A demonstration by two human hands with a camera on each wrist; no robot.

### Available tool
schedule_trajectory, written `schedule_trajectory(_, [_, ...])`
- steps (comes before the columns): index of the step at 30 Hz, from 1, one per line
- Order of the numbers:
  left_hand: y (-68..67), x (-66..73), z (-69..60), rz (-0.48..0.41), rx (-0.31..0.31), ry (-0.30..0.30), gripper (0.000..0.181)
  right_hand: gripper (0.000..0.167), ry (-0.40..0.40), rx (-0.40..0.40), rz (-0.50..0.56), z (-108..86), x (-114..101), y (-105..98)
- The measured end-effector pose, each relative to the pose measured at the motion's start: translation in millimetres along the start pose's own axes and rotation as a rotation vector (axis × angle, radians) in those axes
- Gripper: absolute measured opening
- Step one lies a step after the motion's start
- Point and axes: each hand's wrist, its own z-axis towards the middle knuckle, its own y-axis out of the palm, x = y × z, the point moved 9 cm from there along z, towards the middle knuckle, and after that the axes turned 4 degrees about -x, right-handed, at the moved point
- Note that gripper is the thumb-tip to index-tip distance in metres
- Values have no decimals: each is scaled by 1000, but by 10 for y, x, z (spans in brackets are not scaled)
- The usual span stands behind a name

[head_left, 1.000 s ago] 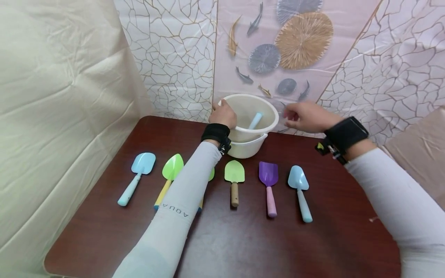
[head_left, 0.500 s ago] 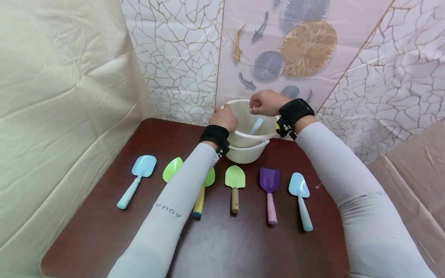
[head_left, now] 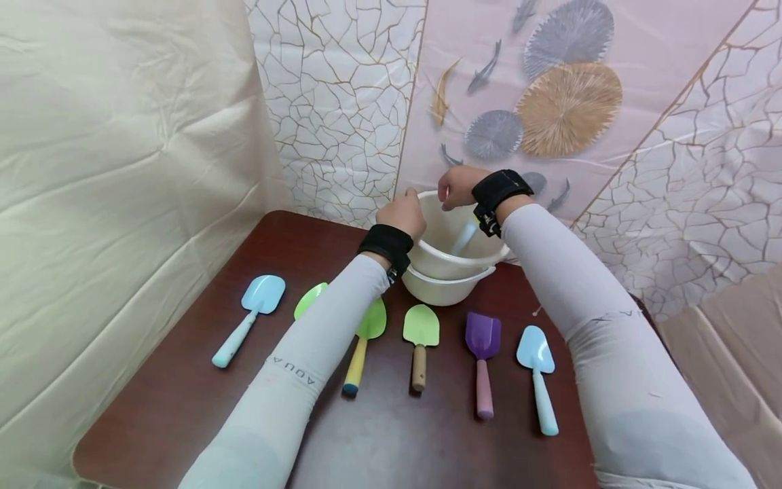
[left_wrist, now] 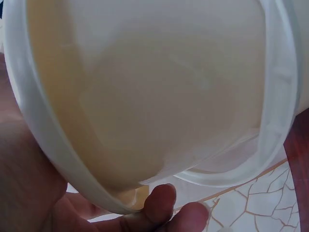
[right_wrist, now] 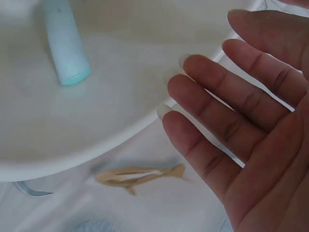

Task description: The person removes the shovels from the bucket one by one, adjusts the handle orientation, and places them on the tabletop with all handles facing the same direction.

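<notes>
At the back of the table stands a whitish bucket, a second rim or band showing round it lower down. My left hand grips its left rim, with several fingers showing past the edge in the left wrist view. A light-blue trowel handle leans inside the bucket, its lower part hidden. Above the bucket's far rim is my right hand. In the right wrist view its fingers are loosely extended and hold nothing; whether they touch the rim I cannot tell.
Several trowels lie in a row on the dark table: a blue one, two green ones with yellow handles, a wood-handled green one, a purple one and another blue one. A patterned cloth hangs behind.
My right hand has moved left from beside the bucket to above its far rim. The left hand stays on the bucket's left rim. The head view has shifted slightly.
</notes>
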Motion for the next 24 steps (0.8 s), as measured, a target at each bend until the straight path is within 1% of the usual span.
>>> schedule_trajectory(3, [15, -7, -5, -1, -9, 7, 32, 21, -19, -7, 5, 118, -20, 50])
schedule_trajectory(5, [37, -17, 23, -1, -19, 15, 32, 22, -18, -15, 8, 197, -17, 73])
schedule_trajectory(8, [49, -12, 49, 8, -12, 23, 32, 25, -10, -57, 21, 266, -41, 119])
schedule_trajectory(10, [48, -1, 48, 12, 3, 26, 29, 30, 5, -107, 12, 302, -43, 184])
schedule_trajectory(12, [29, 22, 6, 23, 29, 35, 25, 35, 7, -150, 13, 355, -35, 263])
schedule_trajectory(15, [4, 48, -50, 31, 63, 45, 25, 41, 0, -176, 5, 433, -8, 343])
schedule_trajectory(17, [0, 53, -71, 44, 71, 42, 26, 43, -12, -178, -3, 485, -2, 374])
schedule_trajectory(20, [-2, 60, -82, 56, 73, 34, 28, 40, -15, -167, -13, 564, 27, 415])
schedule_trajectory(24, [14, 62, -77, 63, 61, 33, 32, 29, 0, -179, -36, 661, 71, 529])
